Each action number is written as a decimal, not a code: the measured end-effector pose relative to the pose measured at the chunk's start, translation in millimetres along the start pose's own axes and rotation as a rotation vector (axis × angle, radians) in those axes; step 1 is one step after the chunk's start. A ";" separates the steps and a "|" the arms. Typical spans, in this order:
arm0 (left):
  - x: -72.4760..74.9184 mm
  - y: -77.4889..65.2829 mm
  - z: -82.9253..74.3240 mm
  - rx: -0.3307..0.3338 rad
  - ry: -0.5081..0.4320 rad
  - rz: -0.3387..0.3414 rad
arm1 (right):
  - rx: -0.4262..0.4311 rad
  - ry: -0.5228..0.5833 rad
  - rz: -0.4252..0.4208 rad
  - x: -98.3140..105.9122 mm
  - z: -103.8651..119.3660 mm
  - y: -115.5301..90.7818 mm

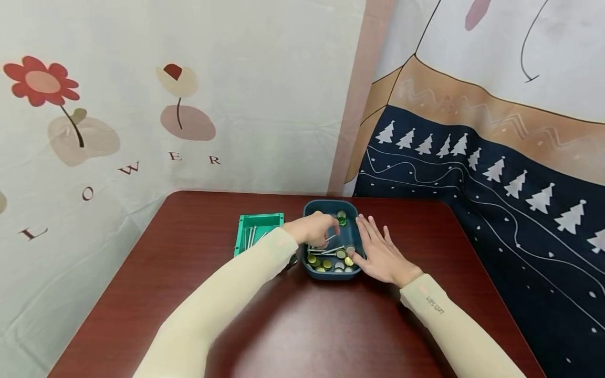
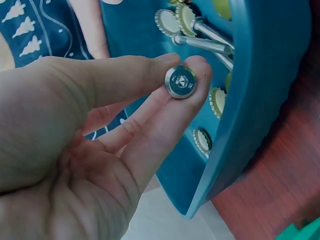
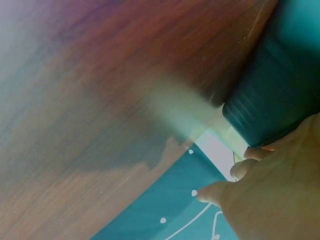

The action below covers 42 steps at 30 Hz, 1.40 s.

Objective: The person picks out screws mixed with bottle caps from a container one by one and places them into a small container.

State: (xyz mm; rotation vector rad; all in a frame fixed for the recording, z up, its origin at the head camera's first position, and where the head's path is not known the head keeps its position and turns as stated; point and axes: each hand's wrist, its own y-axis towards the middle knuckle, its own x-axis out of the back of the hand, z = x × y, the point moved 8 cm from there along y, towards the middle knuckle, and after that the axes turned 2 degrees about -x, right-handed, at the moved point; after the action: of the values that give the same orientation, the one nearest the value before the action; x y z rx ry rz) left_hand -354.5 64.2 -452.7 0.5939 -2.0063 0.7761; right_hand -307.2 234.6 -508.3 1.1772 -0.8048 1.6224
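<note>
Bolt (image 2: 180, 82), its stamped end shown only in the left wrist view, is pinched by the left hand's (image 2: 95, 162) fingertips (over the blue tray (image 2: 272, 47)). In the head view, the right hand (image 1: 385, 258) is laid palm-down, fingers spread, along the tray's side.

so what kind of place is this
Likely an indoor tabletop workspace, perhaps a staged one: a reddish-brown table is backed by a flower-printed hanging and a tree-printed hanging.
</note>
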 end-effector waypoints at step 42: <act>30.3 -57.8 49.7 -0.010 -0.407 -0.246 | 0.000 0.008 0.006 -1.9 0.9 -0.6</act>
State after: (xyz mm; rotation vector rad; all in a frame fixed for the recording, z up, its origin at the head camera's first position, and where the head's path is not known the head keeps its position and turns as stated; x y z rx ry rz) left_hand -359.3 -14.5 -430.5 1.0377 -2.2412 0.5241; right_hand -306.1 233.4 -509.9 1.1682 -0.8041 1.6313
